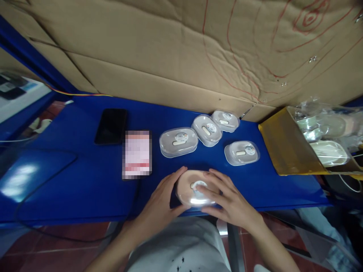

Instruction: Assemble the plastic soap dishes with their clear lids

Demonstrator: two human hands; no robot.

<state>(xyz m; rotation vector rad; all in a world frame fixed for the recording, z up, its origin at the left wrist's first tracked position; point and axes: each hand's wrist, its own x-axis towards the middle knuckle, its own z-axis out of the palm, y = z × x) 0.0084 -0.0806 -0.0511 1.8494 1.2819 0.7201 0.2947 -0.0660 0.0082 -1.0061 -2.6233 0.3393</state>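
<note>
Left hand (161,202) and right hand (227,200) clasp oval case (188,192); 4 clear cases (178,141) behind, phone (111,125) left

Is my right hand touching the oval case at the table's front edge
Touching. The head view shows the right hand with its fingers laid across the top of the oval case.

Nothing readable anywhere; round stickers showing on the four clear cases (178,142) (207,129) (226,120) (242,152), print too small to make out; red pen loops lying on the cardboard (181,53), no letters or numbers among them; card (137,154) beside the phone (111,125) appearing blurred out, phone screen showing dark
</note>
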